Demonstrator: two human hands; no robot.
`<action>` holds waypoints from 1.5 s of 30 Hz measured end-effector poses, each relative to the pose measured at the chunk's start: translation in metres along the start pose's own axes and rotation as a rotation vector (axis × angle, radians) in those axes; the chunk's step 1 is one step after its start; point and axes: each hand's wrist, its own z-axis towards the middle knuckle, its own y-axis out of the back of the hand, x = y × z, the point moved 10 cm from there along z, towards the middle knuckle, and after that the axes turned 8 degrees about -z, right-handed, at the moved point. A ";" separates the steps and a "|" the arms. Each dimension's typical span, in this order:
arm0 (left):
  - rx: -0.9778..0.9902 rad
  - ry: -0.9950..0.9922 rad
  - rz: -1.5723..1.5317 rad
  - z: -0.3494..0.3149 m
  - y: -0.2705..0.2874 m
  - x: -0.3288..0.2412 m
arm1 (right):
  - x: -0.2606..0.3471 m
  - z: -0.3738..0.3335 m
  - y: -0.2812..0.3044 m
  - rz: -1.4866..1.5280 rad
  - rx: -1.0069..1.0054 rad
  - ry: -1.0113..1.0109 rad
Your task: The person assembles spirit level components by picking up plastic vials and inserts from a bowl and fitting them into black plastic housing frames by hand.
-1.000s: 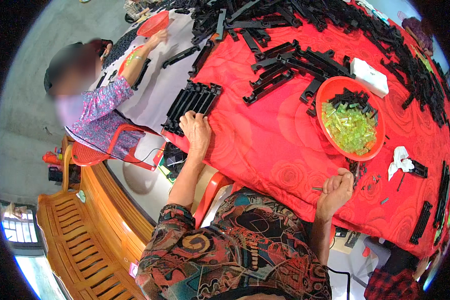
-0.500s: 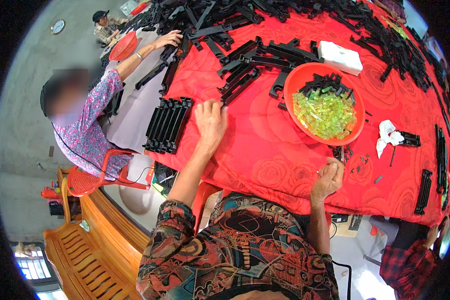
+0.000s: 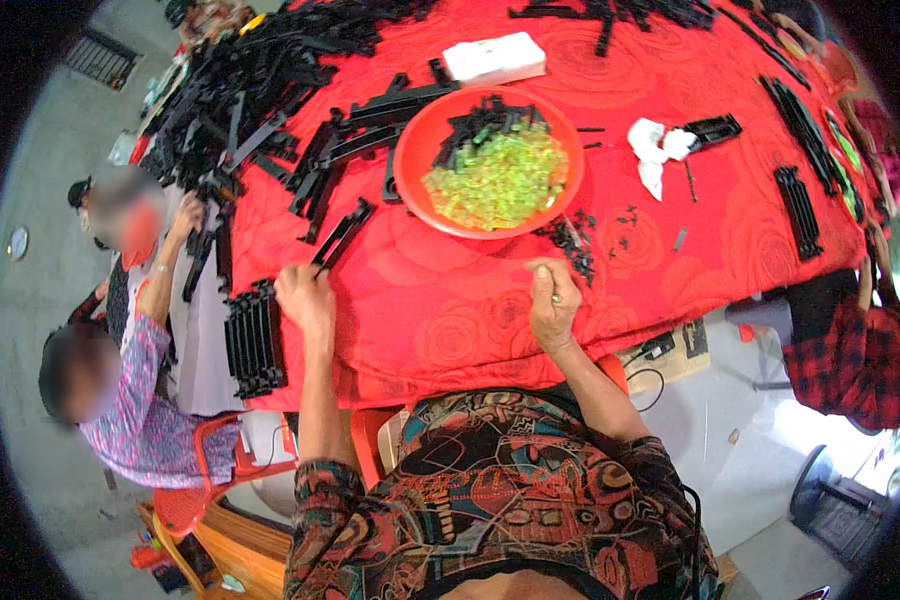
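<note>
Head view: left hand [image 3: 306,300] lay palm down, knuckles arched, with thumb and fingertips pinching the near end of a black bar [image 3: 344,236]. Bar was long and narrow, with a channelled body and notched ends; it slanted up and to the right from the fingers, over the red cloth [image 3: 450,290], between the left hand and the bowl [image 3: 407,190]. Cloth had a soft, slightly rumpled surface with a tone-on-tone rose pattern. Just left of the left hand, at the cloth's edge, a row [image 3: 255,340] of like bars lay side by side, their ends making a toothed outline. Bowl was round, red and smooth-rimmed; it held glossy, translucent yellow-green pieces [image 3: 500,185] in short lengths, with matt black pieces [image 3: 478,122] gathered at the far side. Right hand [image 3: 553,305] stood below the bowl, fingers curled in and pressed together, thumb extended along the top; a small yellowish spot showed at the fingers, too small to identify, and I could not tell whether anything was held. Left forearm rose nearly straight from the lower edge; right forearm slanted up and to the left. Fine dark scraps [image 3: 575,245] were scattered just beyond the right hand. Farther right lay a crumpled white tissue [image 3: 650,160]; behind the bowl, a smooth white box [image 3: 495,58]. Upper left: a tangled heap [image 3: 240,100] of black bars, criss-crossed at many angles.
</note>
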 end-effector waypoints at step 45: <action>0.308 -0.170 -0.674 -0.049 -0.029 -0.164 | 0.044 0.156 -0.048 -1.097 0.398 0.381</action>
